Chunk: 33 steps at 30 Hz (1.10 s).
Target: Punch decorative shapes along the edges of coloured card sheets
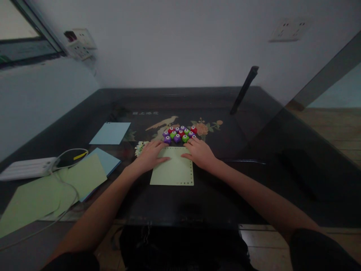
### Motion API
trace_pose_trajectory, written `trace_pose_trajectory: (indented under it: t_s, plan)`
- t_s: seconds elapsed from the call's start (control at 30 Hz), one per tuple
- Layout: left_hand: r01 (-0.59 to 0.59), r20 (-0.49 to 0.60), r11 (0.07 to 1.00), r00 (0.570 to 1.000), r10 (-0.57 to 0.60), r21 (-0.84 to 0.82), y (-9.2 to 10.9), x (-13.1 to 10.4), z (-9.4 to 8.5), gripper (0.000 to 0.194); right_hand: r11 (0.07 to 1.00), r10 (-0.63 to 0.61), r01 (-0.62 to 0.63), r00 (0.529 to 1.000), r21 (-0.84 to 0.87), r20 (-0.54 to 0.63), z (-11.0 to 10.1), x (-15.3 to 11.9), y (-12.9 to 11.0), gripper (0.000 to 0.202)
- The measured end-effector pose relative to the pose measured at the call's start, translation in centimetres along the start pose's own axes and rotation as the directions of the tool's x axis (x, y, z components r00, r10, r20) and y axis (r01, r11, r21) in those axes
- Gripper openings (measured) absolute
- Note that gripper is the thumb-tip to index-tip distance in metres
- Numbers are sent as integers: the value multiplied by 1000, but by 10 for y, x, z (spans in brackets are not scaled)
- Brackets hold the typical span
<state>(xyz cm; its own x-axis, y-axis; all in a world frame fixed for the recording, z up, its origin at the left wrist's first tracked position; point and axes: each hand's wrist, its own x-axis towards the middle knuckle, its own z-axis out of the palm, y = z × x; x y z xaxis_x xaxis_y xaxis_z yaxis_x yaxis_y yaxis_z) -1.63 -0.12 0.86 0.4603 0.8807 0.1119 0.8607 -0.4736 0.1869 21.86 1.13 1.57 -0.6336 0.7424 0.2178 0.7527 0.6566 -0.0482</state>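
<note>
A pale green sheet of paper [172, 169] lies flat on the dark table before me, with rows of small marks or holes along its top, right and bottom edges. My left hand [152, 154] rests at its upper left, fingers stretched out and thumb apart over the paper. At the upper right, my right hand [199, 152] lies palm down, its fingers extended and its thumb on the sheet. Just beyond the fingertips sits a cluster of small red, purple and green pieces with round white tops [177, 137]; their exact kind is unclear. White flowers [140, 148] touch or adjoin my left hand.
A light blue sheet [111, 133] lies at the back left. Nearer are loose green sheets [84, 171], a white power strip or similar block [26, 168], and a pale cable [73, 188]. A black upright bar [244, 90] stands at the back right; a dark flat object [307, 173] lies right.
</note>
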Motion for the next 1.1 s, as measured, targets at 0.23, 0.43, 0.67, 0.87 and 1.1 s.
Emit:
trace_pose_trajectory:
  t_s: [0.23, 0.43, 0.67, 0.87, 1.1]
  plan:
    - [18, 13, 999, 1000, -18, 46, 0, 0, 9, 61, 997, 20, -17, 999, -75, 28, 4, -2, -3, 46]
    - [23, 20, 999, 1000, -23, 42, -1, 1, 10, 59, 994, 56, -51, 997, -94, 47, 3, -2, -6, 44]
    - [34, 8, 997, 999, -34, 63, 4, 0, 6, 58, 991, 74, -70, 997, -114, 32, -2, -4, -10, 40]
    - [34, -17, 998, 999, -33, 44, 8, 0, 0, 52, 994, 63, -66, 998, -86, -31, -2, -6, -10, 33]
    - [47, -61, 998, 997, -45, 44, 12, 2, 1, 49, 982, 126, -109, 986, 152, -109, 6, -5, -1, 7]
